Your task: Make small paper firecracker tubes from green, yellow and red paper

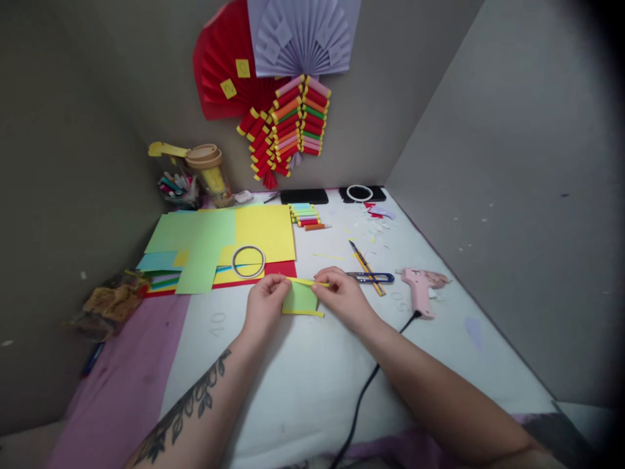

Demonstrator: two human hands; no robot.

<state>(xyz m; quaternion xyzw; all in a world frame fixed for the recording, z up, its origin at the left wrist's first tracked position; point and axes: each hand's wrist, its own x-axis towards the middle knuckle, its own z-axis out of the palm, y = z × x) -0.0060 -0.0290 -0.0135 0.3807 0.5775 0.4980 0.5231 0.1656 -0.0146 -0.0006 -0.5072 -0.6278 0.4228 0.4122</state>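
While left fingers (282, 282) and right fingers (321, 291) pinch a yellow strip (301, 281), green paper (300, 299) lies between

Green paper (300, 299) partly hidden, lavender fan (305, 39) cropped above, cord (360, 398) cropped below

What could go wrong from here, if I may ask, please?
The far yellow strip, held at the edge of the green paper by the left hand and right hand, might end up crooked. The snips lie beside the right hand, which could knock them. The cord runs under the right arm, so a sweep might drag the glue gun.
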